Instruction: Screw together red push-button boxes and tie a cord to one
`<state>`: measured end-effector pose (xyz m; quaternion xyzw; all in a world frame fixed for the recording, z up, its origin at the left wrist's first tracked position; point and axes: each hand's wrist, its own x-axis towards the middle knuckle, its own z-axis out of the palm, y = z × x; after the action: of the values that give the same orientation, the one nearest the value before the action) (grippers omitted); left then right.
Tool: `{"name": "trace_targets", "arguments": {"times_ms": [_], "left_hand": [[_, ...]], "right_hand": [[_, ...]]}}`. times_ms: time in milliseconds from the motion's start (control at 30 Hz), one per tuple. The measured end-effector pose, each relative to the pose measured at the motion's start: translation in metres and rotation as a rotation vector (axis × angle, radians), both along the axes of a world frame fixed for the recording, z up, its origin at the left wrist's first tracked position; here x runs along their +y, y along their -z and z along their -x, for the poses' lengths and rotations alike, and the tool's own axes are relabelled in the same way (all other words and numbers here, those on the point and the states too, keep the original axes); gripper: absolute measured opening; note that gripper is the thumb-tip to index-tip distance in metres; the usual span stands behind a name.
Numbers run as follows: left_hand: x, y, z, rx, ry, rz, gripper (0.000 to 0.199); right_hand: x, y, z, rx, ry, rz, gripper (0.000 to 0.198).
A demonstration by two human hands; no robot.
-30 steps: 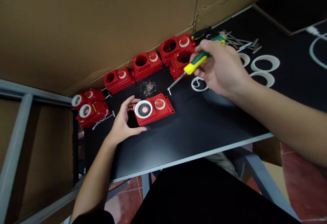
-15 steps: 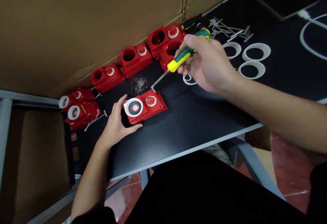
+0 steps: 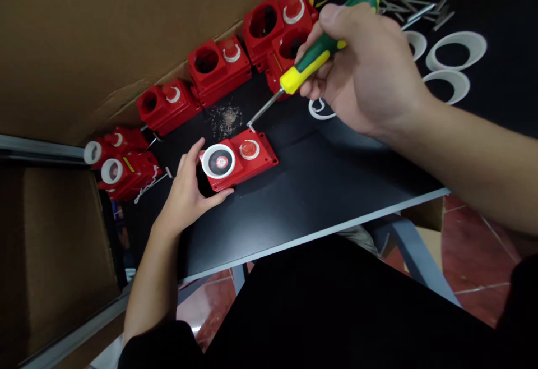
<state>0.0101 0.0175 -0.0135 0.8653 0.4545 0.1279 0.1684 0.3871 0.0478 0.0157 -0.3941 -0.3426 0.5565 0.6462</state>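
Note:
On the black table lies a red alarm unit (image 3: 230, 181), with a white horn ring (image 3: 205, 168) around a dark disc and a small red lamp (image 3: 249, 148) in a white collar. My left hand (image 3: 188, 187) grips the unit's left end, thumb at the near side and fingers at the far side. My right hand (image 3: 365, 72) is closed around a green and yellow screwdriver (image 3: 309, 63). Its shaft slants down to the unit's far edge, where the tip meets a small pale piece (image 3: 251, 128). Whether that piece is a screw I cannot tell.
Several similar red units (image 3: 221, 77) stand along the cardboard wall (image 3: 126, 27). Pale crumbs (image 3: 229, 118) lie behind the held unit. White rings (image 3: 456, 52) and a pile of metal pins (image 3: 403, 1) are at the right. The table's front edge (image 3: 319, 234) runs near my body.
My view has shifted, so the units along the wall sit higher and look larger. Both hands keep their holds, and the screwdriver tip stays at the unit's far edge.

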Motion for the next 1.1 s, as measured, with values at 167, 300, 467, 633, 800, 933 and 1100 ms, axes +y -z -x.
{"name": "trace_targets", "arguments": {"times_ms": [167,300,467,633,800,933,1100], "left_hand": [[0.002,-0.003,0.001,-0.001,0.048,-0.02,0.123],[0.001,-0.005,0.002,0.007,0.031,-0.006,0.122],[0.0,-0.006,0.0,0.0,0.02,0.01,0.119],[0.0,-0.01,-0.004,-0.012,0.02,0.066,0.12],[0.0,-0.015,-0.008,-0.002,0.028,0.068,0.12],[0.0,-0.016,-0.011,0.009,0.006,0.079,0.127],[0.001,-0.015,-0.01,-0.006,0.026,0.102,0.125]], "right_hand": [[-0.003,-0.009,-0.005,-0.062,-0.015,-0.006,0.036],[-0.003,-0.011,-0.01,-0.107,-0.051,-0.016,0.035],[-0.007,-0.015,-0.009,-0.106,-0.068,-0.022,0.049],[-0.009,-0.017,-0.008,-0.191,-0.06,-0.018,0.042],[-0.007,-0.014,-0.014,-0.236,-0.067,-0.013,0.041],[-0.009,-0.018,-0.013,-0.217,-0.075,0.016,0.025],[-0.014,-0.035,0.001,-0.157,0.004,0.16,0.041]]}}
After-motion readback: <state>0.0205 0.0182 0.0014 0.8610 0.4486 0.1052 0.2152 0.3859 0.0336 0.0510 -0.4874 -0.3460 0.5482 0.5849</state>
